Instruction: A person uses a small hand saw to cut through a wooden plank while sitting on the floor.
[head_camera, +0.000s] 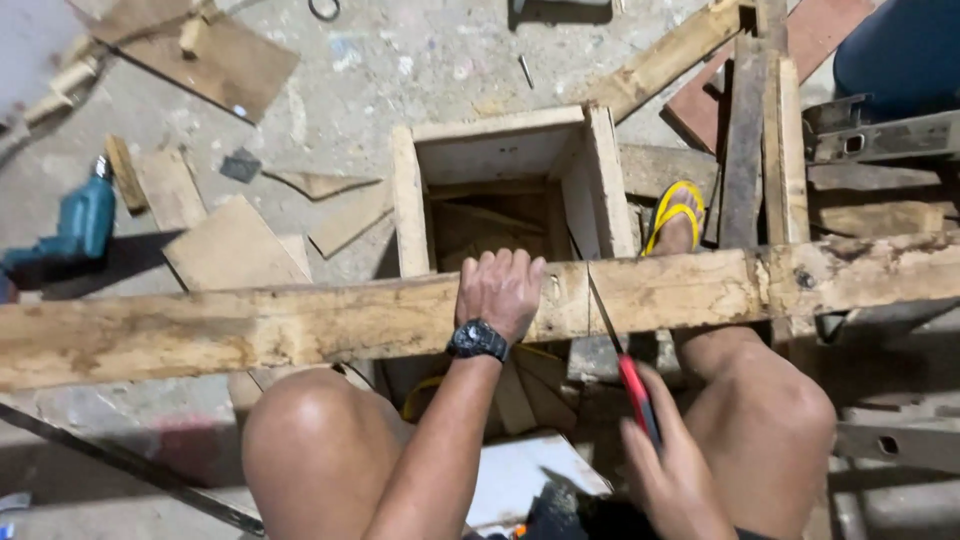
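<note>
A long rough wooden plank (250, 325) runs across the view from left to right. My left hand (500, 290), with a black watch on the wrist, lies on the plank's top with the fingers curled over its far edge. My right hand (672, 475) grips the red handle of a hand saw (612, 335). The saw's thin blade crosses the plank just right of my left hand. Below the plank stands an open wooden box frame (500, 150). My knees show under the plank, and a foot in a yellow sandal (676, 212) rests beside the box.
A teal power drill (82, 222) lies on the concrete floor at the left. Board offcuts (235, 248) and scraps are scattered around it. Stacked boards and metal channel pieces (880, 140) stand at the right. A white board (520, 470) lies between my legs.
</note>
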